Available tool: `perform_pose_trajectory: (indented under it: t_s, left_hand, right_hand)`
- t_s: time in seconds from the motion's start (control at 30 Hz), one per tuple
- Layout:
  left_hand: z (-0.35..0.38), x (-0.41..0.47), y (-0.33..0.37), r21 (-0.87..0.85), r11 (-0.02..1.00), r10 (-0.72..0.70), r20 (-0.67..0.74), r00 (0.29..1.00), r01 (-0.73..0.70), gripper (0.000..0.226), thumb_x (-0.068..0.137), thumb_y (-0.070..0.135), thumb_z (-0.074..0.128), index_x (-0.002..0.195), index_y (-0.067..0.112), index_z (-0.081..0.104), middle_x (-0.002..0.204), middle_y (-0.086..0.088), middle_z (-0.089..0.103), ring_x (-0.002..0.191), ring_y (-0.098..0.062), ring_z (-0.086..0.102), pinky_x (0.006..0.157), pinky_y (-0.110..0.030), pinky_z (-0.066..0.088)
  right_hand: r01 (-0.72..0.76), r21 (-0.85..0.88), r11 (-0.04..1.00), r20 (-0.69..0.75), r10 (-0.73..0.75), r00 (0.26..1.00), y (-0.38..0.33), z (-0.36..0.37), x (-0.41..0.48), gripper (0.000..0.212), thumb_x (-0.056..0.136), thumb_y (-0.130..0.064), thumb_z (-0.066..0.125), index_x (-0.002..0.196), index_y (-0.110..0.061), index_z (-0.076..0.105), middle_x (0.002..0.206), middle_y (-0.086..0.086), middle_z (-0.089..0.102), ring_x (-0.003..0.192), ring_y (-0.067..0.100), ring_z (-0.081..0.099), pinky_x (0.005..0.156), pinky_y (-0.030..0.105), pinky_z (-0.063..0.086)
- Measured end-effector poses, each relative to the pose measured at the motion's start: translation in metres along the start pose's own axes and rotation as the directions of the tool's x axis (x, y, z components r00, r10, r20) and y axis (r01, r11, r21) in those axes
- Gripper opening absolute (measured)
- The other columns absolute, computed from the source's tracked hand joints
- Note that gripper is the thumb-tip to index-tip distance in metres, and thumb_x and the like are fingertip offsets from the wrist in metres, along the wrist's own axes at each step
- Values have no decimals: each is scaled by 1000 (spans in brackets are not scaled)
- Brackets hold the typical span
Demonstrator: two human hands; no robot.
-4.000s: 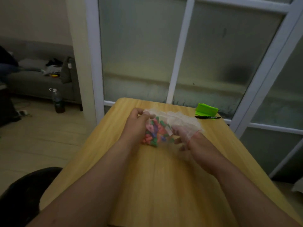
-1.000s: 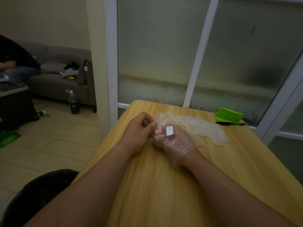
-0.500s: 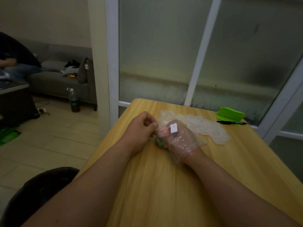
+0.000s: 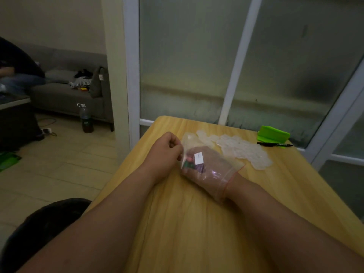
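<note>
My right hand (image 4: 208, 164) has slid deep into the bag (image 4: 235, 171), mid-frame on the desk (image 4: 197, 223), its fingers curled round the coloured pieces (image 4: 190, 165). My left hand (image 4: 165, 154) pinches the bag's far edge. The film looks thin, limp and slippery, so that edge is the place to grip.

**Dim, low-contrast view, bent at the edges**

The scene is weakly lit. A dull grey-green glow is passed through the frosted glass panes (image 4: 187, 66). The wooden table (image 4: 177, 243) is rendered in muted yellow, and only soft, shapeless shadows are cast beside the forearms (image 4: 122, 223). A faint sheen is seen on the clear bag (image 4: 216, 172), where a white label (image 4: 198, 158) stands out as the brightest patch. The coloured pieces (image 4: 190, 165) inside are dulled to dark green and purple. The sofa (image 4: 65, 95) at the left is sunk in gloom and smeared. The white window frames (image 4: 236, 62) are slanted and bowed towards the edges by the wide lens. Fine detail is softened throughout.
</note>
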State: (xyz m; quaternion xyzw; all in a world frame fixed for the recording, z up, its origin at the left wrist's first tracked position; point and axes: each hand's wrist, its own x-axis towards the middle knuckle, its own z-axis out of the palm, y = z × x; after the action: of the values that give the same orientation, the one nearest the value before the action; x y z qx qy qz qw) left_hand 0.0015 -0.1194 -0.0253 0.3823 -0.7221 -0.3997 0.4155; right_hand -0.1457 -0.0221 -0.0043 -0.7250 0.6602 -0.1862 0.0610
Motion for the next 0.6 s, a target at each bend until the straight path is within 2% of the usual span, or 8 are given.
perform_pose_trajectory:
  t_s: [0.07, 0.1, 0.13, 0.23, 0.33, 0.4, 0.5, 0.6]
  left_hand:
    - [2, 0, 0, 27, 1000, 5, 7, 1000, -5, 2, 96, 11, 60, 96, 12, 62, 86, -6, 70, 66, -5, 63, 68, -30, 55]
    - [2, 0, 0, 42, 999, 9, 3, 1000, -9, 2, 96, 12, 60, 95, 12, 62, 85, -6, 70, 65, -5, 63, 67, -30, 54]
    - [3, -1, 0, 54, 998, 12, -9, 1000, -11, 2, 96, 13, 61, 94, 12, 61, 85, -6, 69, 66, -7, 64, 67, -30, 53]
    - [4, 0, -1, 77, 997, 8, -78, 997, -2, 6, 92, 17, 63, 89, 14, 60, 84, -8, 67, 77, -24, 66, 70, -41, 55]
    - [5, 0, 0, 83, 997, -5, -94, 996, 13, 9, 91, 22, 64, 89, 14, 59, 85, -8, 66, 83, -32, 66, 74, -47, 56]
    - [7, -1, 1, 46, 998, -32, -50, 998, 34, 12, 93, 28, 61, 95, 16, 60, 90, -8, 68, 86, -31, 66, 76, -46, 56]
    - [10, 0, 2, 65, 997, -49, 23, 999, 48, 25, 97, 48, 59, 105, 24, 62, 95, 3, 72, 87, -17, 68, 76, -39, 55]
    - [11, 3, -3, 165, 986, 28, 3, 1000, -28, 20, 102, 40, 60, 97, 22, 68, 87, 6, 70, 82, -13, 65, 71, -32, 51]
  right_hand:
    - [1, -13, 1000, -82, -2, 997, 6, 4, 0, 12, 100, -53, 54, 97, -46, 64, 103, -7, 63, 96, 13, 60, 81, 39, 51]
    - [-24, -1, 1000, -129, 24, 991, 7, 5, -1, 18, 98, -54, 52, 87, -43, 60, 95, -6, 60, 87, 13, 59, 73, 39, 51]
    - [-53, 25, 998, -164, 56, 985, 10, 8, -1, 20, 99, -53, 51, 86, -39, 59, 92, -5, 58, 84, 13, 58, 70, 38, 52]
    - [-70, 18, 997, -246, 72, 967, 15, 9, -5, 20, 103, -46, 47, 96, -30, 58, 94, -5, 56, 85, 13, 57, 77, 39, 54]
    - [-22, -28, 999, -201, 16, 980, 15, 9, -8, 25, 101, -51, 49, 98, -27, 56, 90, -7, 55, 81, 12, 57, 76, 39, 55]
    - [-2, -60, 998, -182, -9, 983, 13, 9, -7, 22, 103, -48, 52, 98, -27, 55, 88, -7, 57, 79, 11, 57, 73, 36, 54]
    - [66, -30, 997, -188, -71, 980, 7, 5, -6, 28, 106, -48, 47, 97, -26, 62, 85, -7, 62, 76, 10, 60, 71, 36, 54]
    - [130, -103, 986, -137, -144, 980, 10, 7, -4, 29, 104, -50, 49, 86, -30, 60, 79, -9, 58, 73, 9, 57, 67, 37, 51]
